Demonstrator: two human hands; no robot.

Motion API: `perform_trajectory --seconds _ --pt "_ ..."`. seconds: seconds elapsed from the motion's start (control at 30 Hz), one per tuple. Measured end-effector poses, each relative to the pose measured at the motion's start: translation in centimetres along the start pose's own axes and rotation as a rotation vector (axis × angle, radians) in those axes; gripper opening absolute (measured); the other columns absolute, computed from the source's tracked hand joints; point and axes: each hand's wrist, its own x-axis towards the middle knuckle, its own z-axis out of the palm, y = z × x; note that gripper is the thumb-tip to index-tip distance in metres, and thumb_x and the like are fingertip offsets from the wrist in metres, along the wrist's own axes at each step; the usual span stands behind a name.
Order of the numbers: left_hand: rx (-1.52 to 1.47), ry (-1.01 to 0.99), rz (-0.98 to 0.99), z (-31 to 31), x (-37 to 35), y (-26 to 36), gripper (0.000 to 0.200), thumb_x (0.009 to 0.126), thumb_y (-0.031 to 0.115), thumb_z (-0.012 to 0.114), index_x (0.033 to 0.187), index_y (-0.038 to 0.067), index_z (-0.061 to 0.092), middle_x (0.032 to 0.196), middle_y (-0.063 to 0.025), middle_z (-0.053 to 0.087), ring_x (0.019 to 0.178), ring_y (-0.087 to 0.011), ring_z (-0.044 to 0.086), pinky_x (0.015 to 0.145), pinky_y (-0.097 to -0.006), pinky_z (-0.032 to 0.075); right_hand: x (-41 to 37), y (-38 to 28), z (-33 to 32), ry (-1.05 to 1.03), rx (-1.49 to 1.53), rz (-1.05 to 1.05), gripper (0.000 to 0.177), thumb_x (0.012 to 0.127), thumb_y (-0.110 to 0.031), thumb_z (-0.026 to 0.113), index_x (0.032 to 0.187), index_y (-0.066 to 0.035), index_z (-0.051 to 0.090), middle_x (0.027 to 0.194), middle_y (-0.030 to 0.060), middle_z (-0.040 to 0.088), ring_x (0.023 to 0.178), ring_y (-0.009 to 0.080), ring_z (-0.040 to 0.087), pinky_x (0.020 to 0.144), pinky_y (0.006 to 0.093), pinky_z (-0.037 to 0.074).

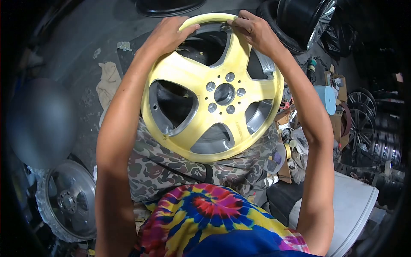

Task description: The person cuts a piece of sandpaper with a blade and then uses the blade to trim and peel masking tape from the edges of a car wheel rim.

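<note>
A yellow-coated five-spoke car wheel rim (180, 64) is tilted against my lap, its face toward me and bare grey metal showing inside the spoke openings. My left hand (169, 36) grips the upper left of its outer lip, with the thumb over the front edge and the other fingers mostly hidden behind. At the upper right of the lip my right hand (254, 32) is closed on the edge, its fingers bent. Whether something small lies under those fingers cannot be made out. Camouflage trousers (171, 165) cover my legs under the rim.
Another metal wheel (70, 201) stands at lower left, beside a dark rounded shape (43, 122). A beige cloth (109, 83) lies on the floor at left. Tyres, wheels and a blue roll (326, 99) crowd the right, above a pale grey panel (353, 210).
</note>
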Motion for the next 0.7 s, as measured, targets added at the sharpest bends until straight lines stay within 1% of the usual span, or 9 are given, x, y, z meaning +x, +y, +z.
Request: perform_trajectory --seconds 0.03,0.07,0.1,0.2,0.23,0.4,0.5,0.57,0.7 --pt "0.004 0.023 0.042 0.1 0.0 -0.2 0.045 0.101 0.043 0.064 0.114 0.002 0.072 0.095 -0.0208 0.072 0.086 -0.0373 0.066 0.082 -0.0459 0.051 0.1 0.2 -0.3 0.002 -0.001 0.002 0.024 0.093 -0.009 0.074 0.117 -0.007 0.074 0.099 0.0093 0.061 0.085 0.0279 0.069 0.078 0.0356 0.060" --pt "0.008 0.044 0.083 0.2 0.0 -0.4 0.045 0.100 0.045 0.064 0.112 0.002 0.073 0.092 -0.0211 0.071 0.088 -0.0399 0.067 0.082 -0.0486 0.051 0.2 0.3 -0.7 0.054 0.085 0.016 0.022 0.094 -0.011 0.073 0.116 -0.007 0.075 0.098 0.0094 0.063 0.086 0.0264 0.070 0.080 0.0341 0.060" --pt "0.008 0.044 0.081 0.2 0.0 -0.3 0.045 0.100 0.045 0.064 0.112 0.002 0.073 0.092 -0.0211 0.071 0.088 -0.0399 0.067 0.082 -0.0486 0.051 0.1 0.7 -0.7 0.105 0.173 0.028 0.021 0.095 -0.013 0.073 0.114 -0.006 0.075 0.096 0.0095 0.065 0.087 0.0249 0.070 0.081 0.0326 0.060" --pt "-0.001 0.030 0.038 0.1 -0.2 -0.3 0.047 0.100 0.046 0.063 0.112 0.002 0.072 0.093 -0.0214 0.071 0.089 -0.0406 0.067 0.082 -0.0489 0.050 -0.3 1.3 -0.7 0.151 0.258 0.051 0.021 0.097 -0.015 0.072 0.115 -0.006 0.076 0.098 0.0078 0.069 0.089 0.0225 0.071 0.085 0.0320 0.059" --pt "-0.003 0.034 0.045 0.1 -0.1 -0.4 0.047 0.100 0.046 0.062 0.112 0.001 0.072 0.094 -0.0214 0.071 0.089 -0.0407 0.067 0.083 -0.0490 0.050 -0.3 1.3 -0.8 0.112 0.221 0.073 0.020 0.098 -0.016 0.071 0.114 -0.007 0.076 0.101 0.0063 0.070 0.091 0.0225 0.072 0.087 0.0332 0.060" --pt "-0.024 0.027 0.044 0.1 -0.1 -0.3 0.048 0.101 0.047 0.062 0.112 0.001 0.072 0.094 -0.0213 0.071 0.090 -0.0405 0.067 0.083 -0.0490 0.050 -0.3 1.3 -0.5 0.125 0.197 0.074 0.019 0.097 -0.016 0.071 0.114 -0.008 0.076 0.101 0.0061 0.070 0.092 0.0227 0.073 0.090 0.0349 0.061" --pt "0.007 0.015 0.031 0.1 0.0 -0.3 0.048 0.100 0.046 0.062 0.113 0.001 0.072 0.093 -0.0212 0.071 0.088 -0.0393 0.067 0.082 -0.0486 0.051 -0.3 1.5 -0.4 0.125 0.192 0.057 0.019 0.097 -0.015 0.071 0.114 -0.007 0.076 0.101 0.0064 0.070 0.093 0.0233 0.073 0.090 0.0355 0.061" --pt "0.014 -0.022 0.003 0.1 0.2 -0.5 0.046 0.101 0.045 0.064 0.120 0.003 0.071 0.101 -0.0190 0.073 0.085 -0.0328 0.064 0.082 -0.0419 0.051 -0.5 1.7 -0.4 0.118 0.173 0.044 0.019 0.097 -0.015 0.071 0.114 -0.007 0.075 0.101 0.0066 0.070 0.093 0.0236 0.073 0.091 0.0357 0.061" --pt "0.025 -0.017 0.015 0.3 0.2 -0.7 0.046 0.101 0.045 0.064 0.121 0.004 0.071 0.101 -0.0196 0.073 0.084 -0.0328 0.064 0.082 -0.0420 0.051 -0.4 1.9 -0.5 0.105 0.198 0.030 0.019 0.097 -0.015 0.071 0.114 -0.007 0.075 0.101 0.0068 0.069 0.093 0.0240 0.073 0.091 0.0356 0.061"
